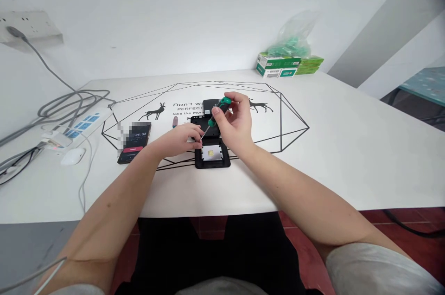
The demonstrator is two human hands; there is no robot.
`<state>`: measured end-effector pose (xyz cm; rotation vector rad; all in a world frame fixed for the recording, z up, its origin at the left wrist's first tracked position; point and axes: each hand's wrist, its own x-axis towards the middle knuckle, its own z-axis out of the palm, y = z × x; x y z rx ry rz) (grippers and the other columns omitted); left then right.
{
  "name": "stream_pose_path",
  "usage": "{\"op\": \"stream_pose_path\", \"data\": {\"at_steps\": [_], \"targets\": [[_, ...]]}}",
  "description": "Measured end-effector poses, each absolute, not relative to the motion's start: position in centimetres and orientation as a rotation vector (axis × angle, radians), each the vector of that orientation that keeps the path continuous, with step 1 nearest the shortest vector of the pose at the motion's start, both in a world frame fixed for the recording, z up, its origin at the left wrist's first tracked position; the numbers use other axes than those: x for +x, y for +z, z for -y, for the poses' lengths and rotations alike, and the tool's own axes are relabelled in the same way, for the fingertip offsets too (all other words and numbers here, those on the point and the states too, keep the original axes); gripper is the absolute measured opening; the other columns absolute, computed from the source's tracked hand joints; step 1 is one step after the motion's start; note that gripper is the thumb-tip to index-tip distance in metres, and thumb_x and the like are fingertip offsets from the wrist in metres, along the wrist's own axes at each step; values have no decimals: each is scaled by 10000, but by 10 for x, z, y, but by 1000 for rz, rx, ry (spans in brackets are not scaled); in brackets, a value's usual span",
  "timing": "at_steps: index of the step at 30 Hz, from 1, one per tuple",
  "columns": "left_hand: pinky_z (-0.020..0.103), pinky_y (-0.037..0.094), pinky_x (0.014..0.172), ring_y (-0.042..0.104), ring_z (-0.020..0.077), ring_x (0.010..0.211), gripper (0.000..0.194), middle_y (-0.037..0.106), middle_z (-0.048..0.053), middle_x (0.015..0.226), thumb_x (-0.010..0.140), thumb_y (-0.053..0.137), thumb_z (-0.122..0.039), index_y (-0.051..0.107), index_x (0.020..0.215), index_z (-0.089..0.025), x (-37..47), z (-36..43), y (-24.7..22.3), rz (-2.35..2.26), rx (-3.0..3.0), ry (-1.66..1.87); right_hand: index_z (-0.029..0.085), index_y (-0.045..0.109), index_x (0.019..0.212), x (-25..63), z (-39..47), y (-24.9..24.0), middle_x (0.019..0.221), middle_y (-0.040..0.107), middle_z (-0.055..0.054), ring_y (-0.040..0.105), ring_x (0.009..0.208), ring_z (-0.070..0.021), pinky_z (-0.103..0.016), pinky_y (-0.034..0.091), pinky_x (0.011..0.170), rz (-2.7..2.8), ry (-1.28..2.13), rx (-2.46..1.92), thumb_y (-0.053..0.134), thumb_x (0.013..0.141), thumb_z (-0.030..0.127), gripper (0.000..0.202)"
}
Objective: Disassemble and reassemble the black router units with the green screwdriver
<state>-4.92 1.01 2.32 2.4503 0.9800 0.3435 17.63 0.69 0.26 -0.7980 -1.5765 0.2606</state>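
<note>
Two-handed — gripping green screwdriver (221,111) in right hand (238,123); curling left hand (179,139) beside its tip, can't tell around what — over black case (212,164).

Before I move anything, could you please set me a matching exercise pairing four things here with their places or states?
Things:
1. Green-handled screwdriver
2. Phone
3. Power strip
4. Green-and-white boxes

Places and states:
A. Beneath a clear plastic bag, near the wall
B. In the right hand
C. Lit, showing 06:58
D. White, with blue sockets

Right pairs: 1-B, 2-C, 3-D, 4-A.
</note>
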Motion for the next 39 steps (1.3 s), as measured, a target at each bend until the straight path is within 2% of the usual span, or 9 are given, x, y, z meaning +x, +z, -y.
{"op": "stream_pose_path", "data": {"at_steps": [4, 8, 14, 19, 23, 25, 28, 33, 39], "targets": [[517, 517, 1176, 657, 324, 1374, 273, 782, 81, 1326, 1021, 604, -428, 791, 934, -249, -53, -21, 18, -1041, 2525, 440, 350, 470, 1438, 177, -11, 3, 1317, 562, -101, 634, 1090, -238, -393, 650, 777, 1447, 264, -782, 617, 1060, 548, 452], [558, 512, 1157, 680, 348, 1265, 240, 802, 107, 1195, 1007, 580, -321, 798, 954, -235, -68, -38, 12, -1366, 2639, 489, 350, 457, 1449, 181, -14, 5, 1299, 556, -99, 637, 1110, -241, -396, 652, 780, 1431, 256, -791, 605, 1064, 567, 466], [608, 510, 1116, 655, 396, 1291, 204, 790, 115, 1259, 989, 629, -309, 827, 1005, -259, -79, -52, -4, -1579, 2605, 447, 329, 505, 1359, 178, -11, 4, 1258, 587, -86, 640, 1072, -236, -420, 652, 820, 1410, 321, -783, 675, 1025, 528, 424], [624, 480, 1161, 635, 405, 1354, 343, 765, 140, 1354, 1009, 573, -304, 795, 1262, -237, -78, -48, -2, -1628, 2608, 462, 331, 507, 1346, 182, -10, 9, 1265, 592, -85, 652, 1070, -230, -412, 653, 821, 1453, 275, -782, 661, 1031, 488, 384], [548, 443, 1248, 598, 364, 1429, 468, 721, 161, 1433, 1079, 510, -460, 735, 1384, -186, -67, -31, 10, -1442, 2599, 550, 325, 553, 1331, 204, -17, 29, 1244, 631, -66, 655, 1023, -229, -414, 651, 790, 1627, 238, -790, 731, 968, 434, 420], [527, 388, 1304, 498, 363, 1546, 608, 617, 161, 1595, 1054, 575, -600, 671, 1493, -191, -57, -19, 13, -1256, 2582, 521, 314, 570, 1330, 215, -20, 41, 1245, 643, -61, 656, 973, -212, -400, 642, 757, 1678, 253, -823, 740, 939, 374, 430], [584, 272, 1357, 283, 404, 1685, 805, 426, 159, 1770, 986, 669, -715, 580, 1608, -212, -41, -4, 11, -1114, 2555, 299, 292, 615, 1259, 221, -21, 52, 1227, 661, -57, 652, 941, -201, -386, 636, 733, 1745, 244, -850, 728, 916, 331, 363], [617, 198, 1361, 238, 424, 1699, 739, 456, 143, 1756, 957, 718, -707, 649, 1538, -255, -27, 6, 3, -1060, 2624, 142, 273, 645, 1186, 218, -10, 43, 1156, 682, -56, 654, 941, -205, -343, 616, 667, 1734, 183, -826, 739, 888, 333, 319], [593, 288, 1314, 359, 456, 1636, 602, 516, 166, 1698, 932, 769, -607, 704, 1393, -225, -23, 9, 4, -1061, 2719, 170, 281, 651, 1160, 219, 7, 31, 1118, 691, -53, 656, 949, -206, -336, 600, 649, 1676, 148, -786, 730, 915, 300, 259]]}}
